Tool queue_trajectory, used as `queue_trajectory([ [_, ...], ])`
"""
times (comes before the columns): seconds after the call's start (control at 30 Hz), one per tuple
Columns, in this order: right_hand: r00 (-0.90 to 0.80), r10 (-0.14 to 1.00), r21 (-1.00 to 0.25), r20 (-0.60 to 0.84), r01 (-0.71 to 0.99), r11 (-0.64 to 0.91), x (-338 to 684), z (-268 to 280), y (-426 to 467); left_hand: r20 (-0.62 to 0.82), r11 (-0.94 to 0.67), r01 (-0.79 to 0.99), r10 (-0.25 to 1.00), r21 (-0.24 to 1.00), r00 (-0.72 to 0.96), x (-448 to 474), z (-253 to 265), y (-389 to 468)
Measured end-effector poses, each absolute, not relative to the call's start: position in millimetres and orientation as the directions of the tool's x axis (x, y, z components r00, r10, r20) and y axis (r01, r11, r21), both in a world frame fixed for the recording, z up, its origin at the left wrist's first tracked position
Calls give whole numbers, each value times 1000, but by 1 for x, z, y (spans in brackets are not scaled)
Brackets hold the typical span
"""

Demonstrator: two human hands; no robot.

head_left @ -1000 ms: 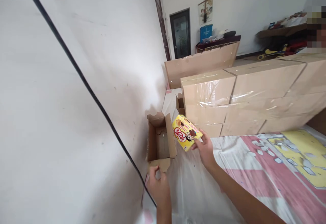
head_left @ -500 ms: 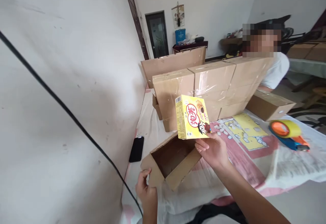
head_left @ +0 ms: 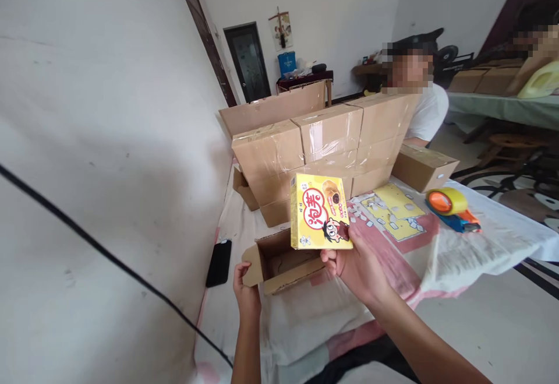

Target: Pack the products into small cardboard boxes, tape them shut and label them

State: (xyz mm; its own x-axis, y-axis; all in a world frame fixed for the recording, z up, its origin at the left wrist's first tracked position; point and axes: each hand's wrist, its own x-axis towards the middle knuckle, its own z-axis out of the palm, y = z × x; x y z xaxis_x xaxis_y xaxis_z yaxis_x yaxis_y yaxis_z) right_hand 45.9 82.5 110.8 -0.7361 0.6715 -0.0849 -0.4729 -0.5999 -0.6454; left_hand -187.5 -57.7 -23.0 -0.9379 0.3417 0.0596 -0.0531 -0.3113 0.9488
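My right hand [head_left: 356, 261] pinches a yellow snack box [head_left: 312, 212] by its lower right corner, its printed front turned toward me. The snack box is held above an open cardboard box [head_left: 297, 279] and hides part of its inside. What shows of the inside is brown with nothing visible in it. My left hand [head_left: 245, 285] is closed on the end flap of the cardboard box, at its left side. Just left of that hand, a black phone [head_left: 219, 263] lies on the cloth.
Taped cardboard boxes [head_left: 327, 133] are stacked along the back of the cloth-covered table [head_left: 314, 326]. To the right lie a tape dispenser [head_left: 454, 208] and a yellow sheet [head_left: 395, 212] with scattered scraps. A person [head_left: 430, 110] is behind the stack. A black cable [head_left: 117, 267] crosses on the left.
The view has swung to the right. The snack box has turned more face-on and sits slightly lower, still in my right hand. The cardboard box has rotated, its left flap still in my left hand.
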Motion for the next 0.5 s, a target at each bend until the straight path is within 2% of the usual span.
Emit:
queue_trajectory([
  [0.2, -657, 753, -730, -36, -497, -469, 51, 111, 87, 2, -323, -130, 378, 937, -926, -191, -16, -48],
  [0.3, -639, 768, -820, 44, -463, -338, 56, 114, 100, 16, -336, -116, 365, 935, -931, -193, -8, -41],
  [0.4, -630, 747, -937, 210, -348, -31, 63, 123, 121, 46, -354, -78, 328, 932, -944, -191, -1, -32],
  [0.5, -785, 546, -929, 294, -101, 355, 67, 139, 139, 55, -366, -61, 297, 929, -953, -184, 5, -27],
])
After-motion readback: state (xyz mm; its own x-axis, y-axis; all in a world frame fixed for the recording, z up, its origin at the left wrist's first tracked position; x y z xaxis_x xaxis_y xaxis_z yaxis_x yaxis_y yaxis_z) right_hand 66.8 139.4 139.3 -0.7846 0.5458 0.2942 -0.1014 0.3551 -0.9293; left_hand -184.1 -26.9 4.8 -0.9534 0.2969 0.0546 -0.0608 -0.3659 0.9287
